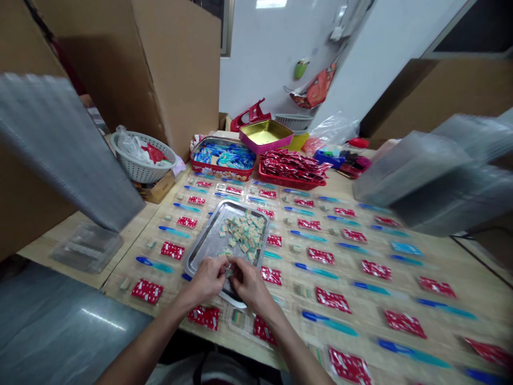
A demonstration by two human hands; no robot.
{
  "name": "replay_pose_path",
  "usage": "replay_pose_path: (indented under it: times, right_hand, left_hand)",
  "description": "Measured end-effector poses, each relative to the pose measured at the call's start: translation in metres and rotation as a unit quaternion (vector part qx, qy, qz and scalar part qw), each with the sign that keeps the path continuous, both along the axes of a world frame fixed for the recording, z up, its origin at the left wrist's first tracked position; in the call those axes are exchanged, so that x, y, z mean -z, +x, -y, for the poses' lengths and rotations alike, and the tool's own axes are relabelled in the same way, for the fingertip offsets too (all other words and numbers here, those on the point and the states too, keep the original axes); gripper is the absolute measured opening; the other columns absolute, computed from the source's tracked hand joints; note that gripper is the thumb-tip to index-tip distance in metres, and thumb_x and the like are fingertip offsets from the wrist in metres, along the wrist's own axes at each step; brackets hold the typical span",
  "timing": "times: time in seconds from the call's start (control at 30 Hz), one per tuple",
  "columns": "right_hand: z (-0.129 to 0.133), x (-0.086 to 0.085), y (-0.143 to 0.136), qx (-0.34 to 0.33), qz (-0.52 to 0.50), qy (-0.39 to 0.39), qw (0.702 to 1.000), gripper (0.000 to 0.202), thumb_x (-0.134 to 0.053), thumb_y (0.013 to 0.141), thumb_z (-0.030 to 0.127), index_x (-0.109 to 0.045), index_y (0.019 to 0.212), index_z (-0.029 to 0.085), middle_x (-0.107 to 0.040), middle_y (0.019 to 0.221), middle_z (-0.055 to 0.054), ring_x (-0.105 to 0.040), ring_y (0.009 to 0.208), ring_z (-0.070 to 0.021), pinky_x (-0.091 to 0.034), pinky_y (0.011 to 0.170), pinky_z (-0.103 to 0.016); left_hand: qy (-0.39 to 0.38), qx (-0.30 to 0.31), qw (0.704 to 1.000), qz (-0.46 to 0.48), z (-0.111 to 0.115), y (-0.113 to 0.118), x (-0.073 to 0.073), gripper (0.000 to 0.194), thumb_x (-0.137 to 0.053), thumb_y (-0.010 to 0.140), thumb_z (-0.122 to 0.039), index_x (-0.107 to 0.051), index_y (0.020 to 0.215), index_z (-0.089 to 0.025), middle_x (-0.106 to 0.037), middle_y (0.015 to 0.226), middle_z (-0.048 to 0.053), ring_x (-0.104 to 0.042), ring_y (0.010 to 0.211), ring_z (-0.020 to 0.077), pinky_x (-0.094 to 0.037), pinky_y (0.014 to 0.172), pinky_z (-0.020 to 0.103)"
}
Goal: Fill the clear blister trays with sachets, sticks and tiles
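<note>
Left hand (208, 279) and right hand (249, 283) meet, fingers pinched together on small blocky erasers (229, 270). Just beyond them sits a shiny rectangular metal tray (208, 240) on the wooden tabletop (360, 315).

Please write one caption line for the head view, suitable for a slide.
Both hands, left hand and right hand, meet over small erasers on a metal tray.

Blurred plastic stacks (436, 182) at both edges, erasers (229, 270) hidden between fingertips

Silver tray (208, 240) holds seemingly green-and-tan striped erasers (245, 234).
</note>
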State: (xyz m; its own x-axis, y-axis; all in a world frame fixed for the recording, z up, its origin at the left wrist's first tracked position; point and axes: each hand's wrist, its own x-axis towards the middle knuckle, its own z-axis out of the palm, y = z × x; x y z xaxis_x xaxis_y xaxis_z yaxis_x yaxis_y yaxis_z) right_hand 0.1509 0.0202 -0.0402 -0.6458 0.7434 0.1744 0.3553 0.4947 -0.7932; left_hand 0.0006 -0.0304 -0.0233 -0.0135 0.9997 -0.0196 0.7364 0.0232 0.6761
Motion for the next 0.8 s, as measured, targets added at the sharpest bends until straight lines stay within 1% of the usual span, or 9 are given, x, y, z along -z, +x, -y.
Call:
replay_pose_path:
  times: [0.1, 0.23, 0.33, 0.43, 0.5, 0.6, 0.63, 0.7, 0.8]
  right_hand:
    - [0.0, 0.0, 0.0, 0.002, -0.004, -0.003, 1.0, 0.048, -0.047, 0.061, 0.001, -0.059, 0.104, 0.019, -0.066, 0.092, -0.004, -0.06, 0.086, -0.0198, -0.047, 0.078, -0.033]
    - [0.0, 0.002, 0.0, 0.004, -0.01, 0.0, 1.0, 0.048, -0.048, 0.063, 0.0, -0.059, 0.104, 0.02, -0.066, 0.091, -0.003, -0.06, 0.085, -0.0196, -0.047, 0.079, -0.033]
    - [-0.001, 0.004, 0.0, 0.006, -0.007, -0.01, 1.0, 0.049, -0.049, 0.064, 0.0, -0.057, 0.108, 0.02, -0.065, 0.085, -0.003, -0.061, 0.08, -0.0193, -0.048, 0.075, -0.032]
    - [-0.002, 0.002, 0.0, 0.002, -0.005, -0.029, 1.0, 0.05, -0.049, 0.065, 0.0, -0.054, 0.112, 0.018, -0.065, 0.079, -0.002, -0.061, 0.073, -0.0185, -0.048, 0.07, -0.03]
    - [0.0, -0.002, 0.002, 0.002, -0.008, -0.024, 1.0, 0.045, -0.049, 0.068, 0.0, -0.056, 0.108, 0.019, -0.065, 0.08, -0.002, -0.062, 0.074, -0.0182, -0.049, 0.07, -0.029]
    - [0.006, -0.011, 0.007, -0.018, -0.012, 0.031, 0.999, 0.038, -0.049, 0.071, 0.0, -0.061, 0.1, 0.022, -0.067, 0.089, -0.003, -0.062, 0.085, -0.0181, -0.048, 0.078, -0.028]
    - [0.008, -0.013, 0.008, -0.031, -0.01, 0.055, 0.998, 0.039, -0.049, 0.072, 0.001, -0.061, 0.101, 0.023, -0.068, 0.094, -0.003, -0.062, 0.089, -0.0181, -0.048, 0.081, -0.027]
    - [0.007, -0.015, 0.009, -0.049, 0.003, 0.102, 0.994, 0.04, -0.05, 0.075, 0.004, -0.06, 0.108, 0.024, -0.067, 0.102, -0.003, -0.062, 0.095, -0.0178, -0.047, 0.084, -0.026]
    - [0.003, -0.014, 0.01, -0.05, 0.042, 0.154, 0.986, 0.031, -0.05, 0.081, 0.01, -0.061, 0.108, 0.022, -0.068, 0.101, -0.004, -0.063, 0.092, -0.0173, -0.047, 0.083, -0.025]
  left_hand:
    - [-0.009, -0.003, 1.0, 0.019, 0.0, 0.001, 0.0, 0.028, -0.048, 0.066, -0.004, -0.062, 0.087, -0.017, -0.061, 0.066, -0.001, -0.057, 0.064, 0.0147, -0.038, 0.061, 0.024]
    - [0.006, 0.013, 1.0, -0.004, 0.0, -0.001, -0.002, 0.035, -0.052, 0.061, -0.005, -0.062, 0.093, -0.017, -0.063, 0.074, 0.0, -0.057, 0.068, 0.0159, -0.04, 0.064, 0.025]
    - [0.005, 0.027, 0.999, -0.028, -0.002, -0.001, -0.001, 0.026, -0.052, 0.064, -0.007, -0.063, 0.085, -0.017, -0.066, 0.081, 0.004, -0.059, 0.076, 0.0186, -0.042, 0.069, 0.027]
    - [-0.021, 0.025, 0.999, -0.039, -0.005, 0.0, -0.001, 0.017, -0.05, 0.069, -0.009, -0.063, 0.074, -0.017, -0.068, 0.08, 0.006, -0.061, 0.078, 0.0203, -0.043, 0.072, 0.029]
    - [-0.028, 0.025, 0.999, -0.037, -0.005, 0.002, -0.003, 0.016, -0.05, 0.069, -0.01, -0.064, 0.072, -0.017, -0.068, 0.079, 0.007, -0.062, 0.077, 0.0207, -0.044, 0.072, 0.029]
    - [-0.008, 0.029, 1.0, -0.005, -0.002, 0.004, -0.008, 0.023, -0.049, 0.067, -0.01, -0.067, 0.08, -0.018, -0.071, 0.085, 0.008, -0.063, 0.081, 0.0213, -0.046, 0.074, 0.03]
    - [0.004, 0.024, 1.0, 0.005, -0.001, 0.004, -0.01, 0.026, -0.049, 0.065, -0.01, -0.067, 0.081, -0.019, -0.071, 0.087, 0.007, -0.064, 0.082, 0.0216, -0.047, 0.075, 0.031]
    - [0.027, 0.012, 1.0, 0.011, -0.003, 0.001, -0.01, 0.024, -0.049, 0.062, -0.012, -0.067, 0.075, -0.02, -0.071, 0.083, 0.006, -0.065, 0.079, 0.0218, -0.048, 0.073, 0.031]
    - [0.013, 0.023, 1.0, 0.015, -0.01, -0.004, -0.007, 0.017, -0.05, 0.063, -0.023, -0.066, 0.07, -0.021, -0.066, 0.059, 0.0, -0.06, 0.054, 0.0194, -0.046, 0.054, 0.028]
